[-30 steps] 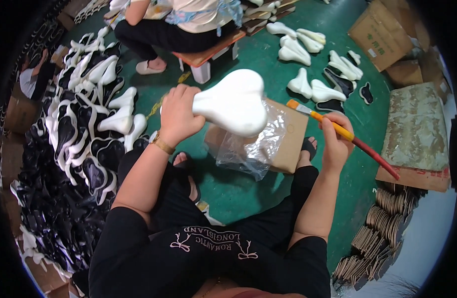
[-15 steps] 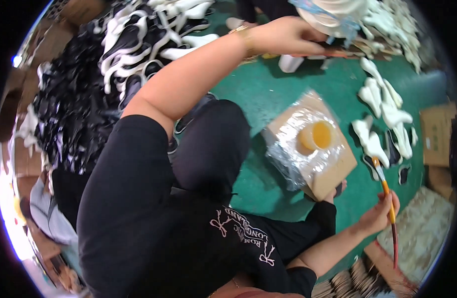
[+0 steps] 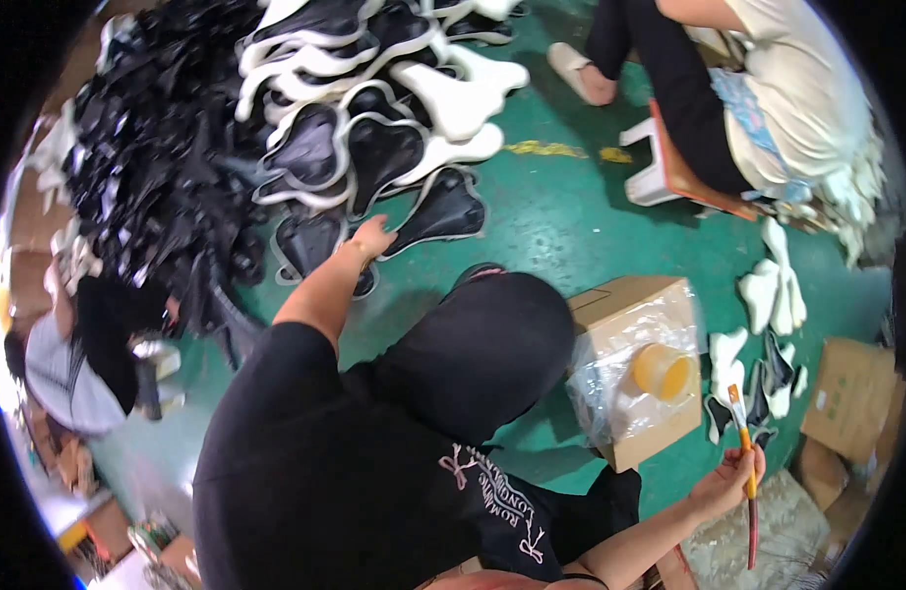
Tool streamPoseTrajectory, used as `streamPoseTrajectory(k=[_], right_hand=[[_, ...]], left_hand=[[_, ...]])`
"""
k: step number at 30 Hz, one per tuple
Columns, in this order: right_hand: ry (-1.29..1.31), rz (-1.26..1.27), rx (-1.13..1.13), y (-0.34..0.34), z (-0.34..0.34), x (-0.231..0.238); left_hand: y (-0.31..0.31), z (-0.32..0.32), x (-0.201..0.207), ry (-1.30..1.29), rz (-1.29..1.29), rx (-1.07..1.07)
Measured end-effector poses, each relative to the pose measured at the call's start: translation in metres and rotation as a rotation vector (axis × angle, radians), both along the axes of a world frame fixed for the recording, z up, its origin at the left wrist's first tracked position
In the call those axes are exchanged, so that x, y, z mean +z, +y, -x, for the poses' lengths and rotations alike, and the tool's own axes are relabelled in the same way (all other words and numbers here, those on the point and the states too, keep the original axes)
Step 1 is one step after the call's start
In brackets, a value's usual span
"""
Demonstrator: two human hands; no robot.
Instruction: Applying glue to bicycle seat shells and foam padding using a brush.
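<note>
My left hand reaches toward a heap of saddle-shaped pieces on the green floor. Its fingers look apart, at the narrow end of a black saddle-shaped piece with a pale rim; whether they touch it I cannot tell. Another black piece lies beside my wrist, partly behind it. In my right hand is a paintbrush, its bristles pointing away from me. Left of the brush, a translucent tub of yellowish liquid stands on a cardboard box covered with clear plastic.
A pile of shiny black sheets rises at the far left. White and black pieces lie right of the box. A co-worker sits on a stool at the far right; another person is at the left.
My left arm has swung from the far right, near the co-worker, to the saddle-shaped pieces on the left. The view has shifted. The brush stays in my right hand.
</note>
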State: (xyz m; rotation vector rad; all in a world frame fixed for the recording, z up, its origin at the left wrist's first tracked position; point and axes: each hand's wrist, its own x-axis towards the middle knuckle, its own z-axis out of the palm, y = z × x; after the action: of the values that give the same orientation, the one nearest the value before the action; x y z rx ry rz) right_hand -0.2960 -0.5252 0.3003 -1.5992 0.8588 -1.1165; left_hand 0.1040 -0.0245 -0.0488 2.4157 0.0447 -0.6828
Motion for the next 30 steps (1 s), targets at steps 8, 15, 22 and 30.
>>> streamPoseTrajectory(k=[8,15,22,30], right_hand=[[0.014,-0.009,0.009,0.021,-0.018,0.018],[-0.031,0.001,0.006,0.040,-0.005,0.023],[0.017,0.074,0.049,0.024,0.009,0.007],[0.239,0.034,0.109,0.000,0.004,-0.053]], left_hand=[[-0.099,0.021,0.028,0.402,-0.285,-0.111],[-0.129,0.023,0.034,0.537,0.511,0.363],[-0.153,-0.013,0.223,-0.366,0.541,-0.189],[-0.254,0.072,0.405,0.068,1.218,-0.528]])
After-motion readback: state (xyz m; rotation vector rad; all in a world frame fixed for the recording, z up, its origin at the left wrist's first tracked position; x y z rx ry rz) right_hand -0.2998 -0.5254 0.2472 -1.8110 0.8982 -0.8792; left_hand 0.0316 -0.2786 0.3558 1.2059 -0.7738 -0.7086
